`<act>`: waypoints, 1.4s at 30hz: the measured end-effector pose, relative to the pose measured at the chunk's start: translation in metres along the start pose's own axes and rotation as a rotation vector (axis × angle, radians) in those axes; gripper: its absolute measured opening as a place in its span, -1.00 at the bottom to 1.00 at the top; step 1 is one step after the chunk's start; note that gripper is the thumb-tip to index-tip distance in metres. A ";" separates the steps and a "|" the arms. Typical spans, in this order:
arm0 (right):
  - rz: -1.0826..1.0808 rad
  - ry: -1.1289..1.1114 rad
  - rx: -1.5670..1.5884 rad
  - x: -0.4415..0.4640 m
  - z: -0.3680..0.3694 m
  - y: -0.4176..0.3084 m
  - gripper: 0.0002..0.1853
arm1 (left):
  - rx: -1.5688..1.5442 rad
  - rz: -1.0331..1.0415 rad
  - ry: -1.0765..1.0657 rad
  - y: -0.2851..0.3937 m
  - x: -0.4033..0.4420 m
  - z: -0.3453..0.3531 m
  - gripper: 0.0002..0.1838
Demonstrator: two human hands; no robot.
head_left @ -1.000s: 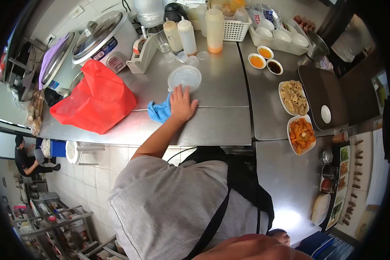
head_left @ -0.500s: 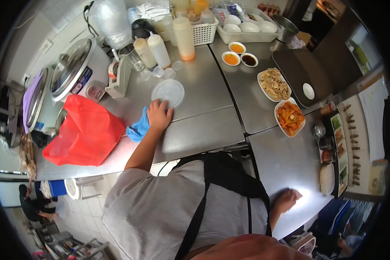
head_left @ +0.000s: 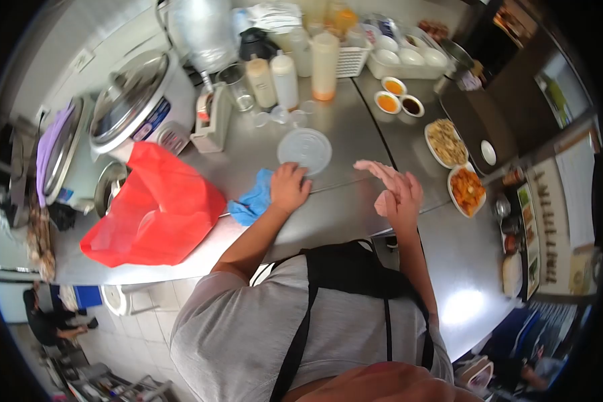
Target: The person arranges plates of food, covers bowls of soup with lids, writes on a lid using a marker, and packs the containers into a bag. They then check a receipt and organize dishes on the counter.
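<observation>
Grasping a pink cloth (head_left: 383, 174) in our right hand (head_left: 404, 201), we have our left hand (head_left: 289, 189) at the clear lid (head_left: 305, 149), beside a blue cloth (head_left: 253, 202), that hand's grip impossible to tell.

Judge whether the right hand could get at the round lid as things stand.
Probably yes: only bare counter separates the lid from the pink cloth in the right hand, though holding that may hinder it, and the left hand is at the lid's edge.

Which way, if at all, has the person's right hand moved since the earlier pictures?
Yes: against the dish of orange-red food, the right hand has moved up the view, from below it to its left, now holding a pink cloth.
</observation>
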State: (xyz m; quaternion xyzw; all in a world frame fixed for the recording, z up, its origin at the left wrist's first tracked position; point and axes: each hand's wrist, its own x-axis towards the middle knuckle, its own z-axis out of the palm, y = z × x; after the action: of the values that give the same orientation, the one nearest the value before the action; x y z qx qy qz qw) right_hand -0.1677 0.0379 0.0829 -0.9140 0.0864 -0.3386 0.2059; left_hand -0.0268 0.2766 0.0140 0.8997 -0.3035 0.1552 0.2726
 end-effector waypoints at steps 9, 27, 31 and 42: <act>0.103 -0.403 -0.165 -0.066 0.055 -0.003 -0.40 | -0.132 0.084 -0.014 -0.009 -0.002 0.002 -0.80; 0.126 -0.358 0.017 -0.037 0.101 -0.009 -0.45 | -0.111 0.084 -0.022 -0.010 -0.007 0.000 -0.83; -0.053 -0.178 0.032 -0.041 0.100 -0.016 -0.40 | -0.105 0.109 -0.006 -0.008 -0.007 -0.003 -0.85; 0.158 -0.010 0.269 -0.079 0.059 -0.017 -0.51 | -0.016 0.151 0.010 0.002 -0.004 0.001 -0.91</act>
State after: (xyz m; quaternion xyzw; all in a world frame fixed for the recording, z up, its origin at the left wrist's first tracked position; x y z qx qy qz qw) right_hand -0.1883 0.0952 0.0033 -0.8703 0.1108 -0.3252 0.3530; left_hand -0.0316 0.2767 0.0125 0.8713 -0.3702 0.1773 0.2688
